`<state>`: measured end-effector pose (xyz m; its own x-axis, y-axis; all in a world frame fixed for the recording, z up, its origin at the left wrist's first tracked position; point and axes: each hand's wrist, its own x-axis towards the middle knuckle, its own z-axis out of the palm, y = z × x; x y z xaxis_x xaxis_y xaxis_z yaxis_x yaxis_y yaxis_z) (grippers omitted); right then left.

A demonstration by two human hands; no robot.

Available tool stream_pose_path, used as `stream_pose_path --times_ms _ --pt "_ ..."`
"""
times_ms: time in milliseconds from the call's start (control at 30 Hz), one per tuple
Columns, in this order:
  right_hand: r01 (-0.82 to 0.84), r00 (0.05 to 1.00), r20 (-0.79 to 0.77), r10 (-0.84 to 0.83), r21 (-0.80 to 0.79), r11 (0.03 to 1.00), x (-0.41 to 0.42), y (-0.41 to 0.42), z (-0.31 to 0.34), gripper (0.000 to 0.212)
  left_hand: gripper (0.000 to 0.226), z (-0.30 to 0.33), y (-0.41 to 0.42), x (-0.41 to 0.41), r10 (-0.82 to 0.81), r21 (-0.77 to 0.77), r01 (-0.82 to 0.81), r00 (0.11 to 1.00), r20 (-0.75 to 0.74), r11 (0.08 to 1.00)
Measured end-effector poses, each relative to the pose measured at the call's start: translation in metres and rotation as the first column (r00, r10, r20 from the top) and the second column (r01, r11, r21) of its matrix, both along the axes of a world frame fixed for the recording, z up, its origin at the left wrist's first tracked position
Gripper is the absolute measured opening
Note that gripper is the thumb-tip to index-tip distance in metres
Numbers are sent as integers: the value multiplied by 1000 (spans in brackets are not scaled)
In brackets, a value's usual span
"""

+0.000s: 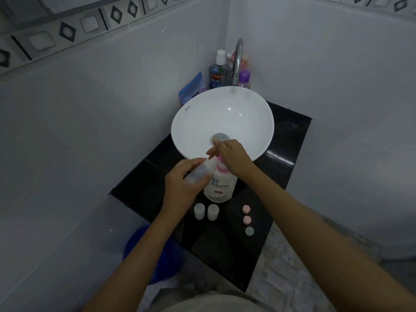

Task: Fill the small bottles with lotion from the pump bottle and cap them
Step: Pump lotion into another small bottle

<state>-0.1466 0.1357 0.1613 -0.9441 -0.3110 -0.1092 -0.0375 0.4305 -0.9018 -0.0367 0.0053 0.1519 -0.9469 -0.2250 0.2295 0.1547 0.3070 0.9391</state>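
A white pump bottle (221, 186) with a pink pump head stands on the black counter (227, 251) in front of the sink. My right hand (233, 159) lies on top of the pump head, covering most of it. My left hand (183, 184) grips a small clear bottle (202, 171), tilted with its mouth up against the pump spout. Two more small white bottles (206, 211) stand uncapped just in front of the pump bottle. To their right lie two pink caps (246, 214) and one pale cap (249, 231).
A white basin (195, 122) sits on the counter with a chrome faucet (238, 61) behind it. Mouthwash (217, 74), a purple-capped bottle (244, 78) and a blue pouch (193, 87) crowd the back corner. A blue bucket (144, 248) stands on the floor at lower left.
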Motion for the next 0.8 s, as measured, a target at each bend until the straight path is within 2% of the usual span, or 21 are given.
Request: stream_pose_path --times_ms 133,267,367,467,733,800 --pt "9 1000 -2 -9 -34 999 3 1 -4 47 34 -2 0 -7 -18 21 18 1000 13 1000" --pt "3 996 84 -1 -24 1000 7 1 -6 47 32 -4 -2 -7 -27 57 24 998 49 998" --pt "-53 998 30 54 -32 998 3 3 2 47 31 -2 -3 -5 -24 118 18 998 56 993" --pt "-57 997 42 61 -81 995 1 4 8 48 30 1 -5 -4 -31 158 23 998 52 987" --pt "-73 997 -1 73 39 997 5 3 -9 47 29 -2 -5 -7 -75 211 54 993 92 976" --pt "-77 996 44 76 33 996 5 3 -9 47 29 -3 -5 -7 -79 233 53 991 105 971"
